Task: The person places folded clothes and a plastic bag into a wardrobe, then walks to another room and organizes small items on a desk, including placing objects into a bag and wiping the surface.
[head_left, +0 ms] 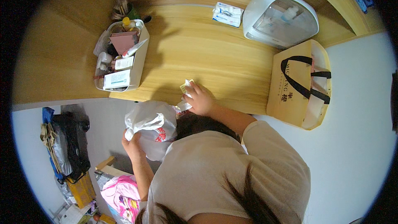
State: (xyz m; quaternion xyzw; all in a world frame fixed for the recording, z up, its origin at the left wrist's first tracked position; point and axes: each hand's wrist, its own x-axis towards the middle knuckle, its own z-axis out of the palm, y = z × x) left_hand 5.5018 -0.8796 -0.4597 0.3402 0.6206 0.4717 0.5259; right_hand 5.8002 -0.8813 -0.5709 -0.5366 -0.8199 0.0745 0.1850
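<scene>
My left hand (132,144) grips the gathered handles of a white translucent plastic bag (155,123) with red writing. The bag hangs open-bodied below the desk's front edge, at my left. Over the front edge of the wooden desk (211,56), my right hand (200,99) has its fingers closed on a crumpled white wrapper (185,104) with a yellow printed part. What lies under the fingers is hidden. The wrapper's lower end is close to the plastic bag; whether they touch I cannot tell.
A white bin (143,56) of cosmetics and boxes stands at the desk's left. At the back are a wipes pack (227,14) and a white case with a clear window (279,15). A yellow tote bag (286,90) stands at the right. Bags (71,143) hang lower left.
</scene>
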